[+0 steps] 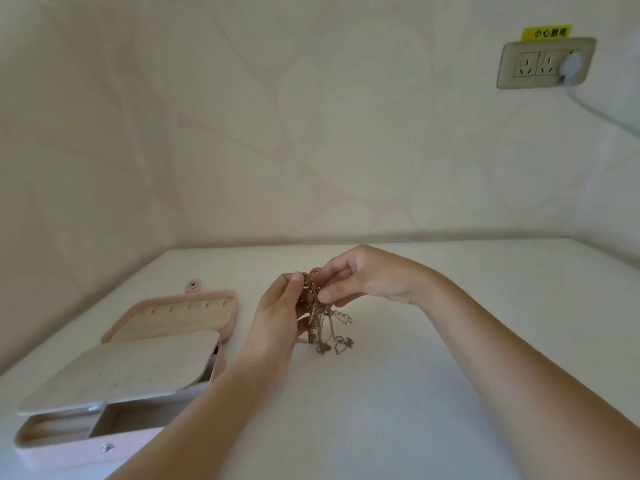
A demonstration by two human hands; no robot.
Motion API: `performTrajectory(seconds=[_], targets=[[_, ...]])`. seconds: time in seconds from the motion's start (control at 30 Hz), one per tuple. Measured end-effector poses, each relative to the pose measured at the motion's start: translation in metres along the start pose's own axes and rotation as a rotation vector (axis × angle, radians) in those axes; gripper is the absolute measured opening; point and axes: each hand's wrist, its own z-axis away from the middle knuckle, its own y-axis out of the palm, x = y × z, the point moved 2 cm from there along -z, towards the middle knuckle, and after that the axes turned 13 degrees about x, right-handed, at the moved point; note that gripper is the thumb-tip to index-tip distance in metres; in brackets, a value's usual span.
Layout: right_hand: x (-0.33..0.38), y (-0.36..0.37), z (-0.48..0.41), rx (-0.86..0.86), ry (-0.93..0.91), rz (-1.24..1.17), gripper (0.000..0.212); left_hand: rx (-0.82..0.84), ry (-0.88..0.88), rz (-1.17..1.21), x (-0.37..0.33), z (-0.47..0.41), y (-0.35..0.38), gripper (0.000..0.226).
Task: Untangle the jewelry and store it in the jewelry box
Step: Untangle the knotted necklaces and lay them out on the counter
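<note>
Holding with left hand and right hand, both pinched close together, the top of the jewelry tangle above the table. Hangs down in thin loose chains. Probably light, limp, easy to break: take one strand near the knot. At left, apart, open jewelry box.

The open jewelry box lies left of the jewelry (both on the table).

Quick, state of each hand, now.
Left hand: holding, fingers pinching the top of the jewelry tangle.
Right hand: holding, pinching the same tangle from the other side; chains hang below.
</note>
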Motion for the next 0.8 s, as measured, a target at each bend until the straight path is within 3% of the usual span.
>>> performTrajectory(seconds=[0.13, 0.4, 0.63, 0.7, 0.8], targets=[[-0.011, 0.009, -0.002, -0.053, -0.070, 0.045, 0.015, -0.059, 0.015, -0.103, -0.001, -0.002, -0.004, 0.029], [-0.009, 0.030, -0.006, -0.098, -0.160, -0.086, 0.002, -0.105, 0.010, -0.149, -0.002, -0.001, -0.008, 0.028], [-0.004, 0.023, -0.005, -0.121, -0.234, -0.888, 0.023, -0.149, 0.001, -0.125, -0.002, -0.002, -0.009, 0.034], [-0.006, 0.017, -0.003, -0.275, -0.163, -0.731, 0.021, -0.177, 0.002, -0.151, -0.003, -0.002, -0.008, 0.033], [-0.013, 0.009, 0.001, -0.451, 0.095, 0.160, 0.010, -0.223, 0.024, -0.219, -0.005, 0.000, -0.008, 0.032]])
